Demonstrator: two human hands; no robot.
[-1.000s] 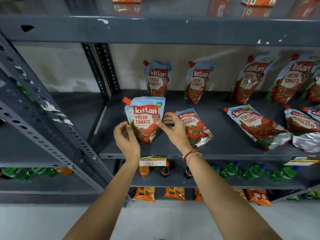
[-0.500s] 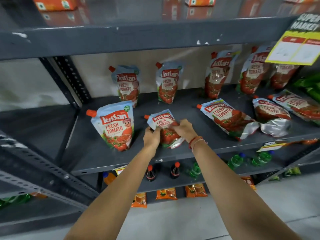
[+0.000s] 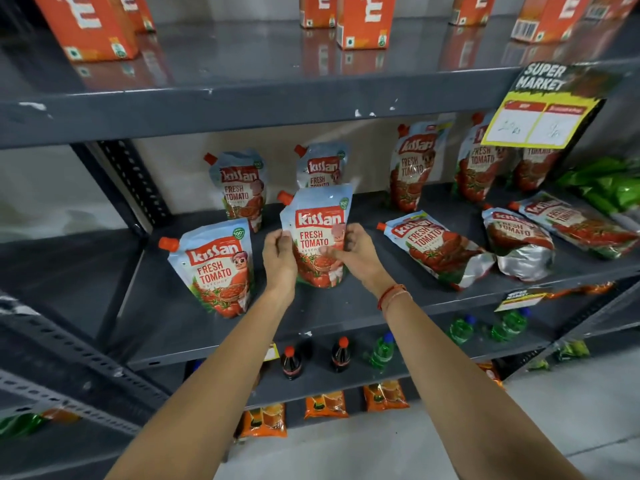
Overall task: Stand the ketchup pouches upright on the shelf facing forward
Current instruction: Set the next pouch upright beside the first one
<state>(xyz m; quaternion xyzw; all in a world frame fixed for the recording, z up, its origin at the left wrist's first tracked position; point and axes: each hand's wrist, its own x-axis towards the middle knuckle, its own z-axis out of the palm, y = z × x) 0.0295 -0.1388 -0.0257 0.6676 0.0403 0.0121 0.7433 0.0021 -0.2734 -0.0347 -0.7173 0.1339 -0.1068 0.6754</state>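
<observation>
Both hands, left hand [image 3: 280,251] and right hand [image 3: 356,252], are pinching the ketchup pouch [image 3: 320,233] upright mid-shelf [image 3: 346,306], but that squishy base looks likely to slump forward once released, imo.

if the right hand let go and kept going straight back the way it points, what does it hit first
Probably the upright ketchup pouch at the back of the shelf, behind the held pouch. The right hand points back and slightly left; depth is hard to judge, so it may pass just beside it.

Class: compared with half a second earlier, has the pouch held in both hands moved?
Yes. The held pouch has been raised from lying flat to upright on the shelf, right of the standing front pouch.
</observation>
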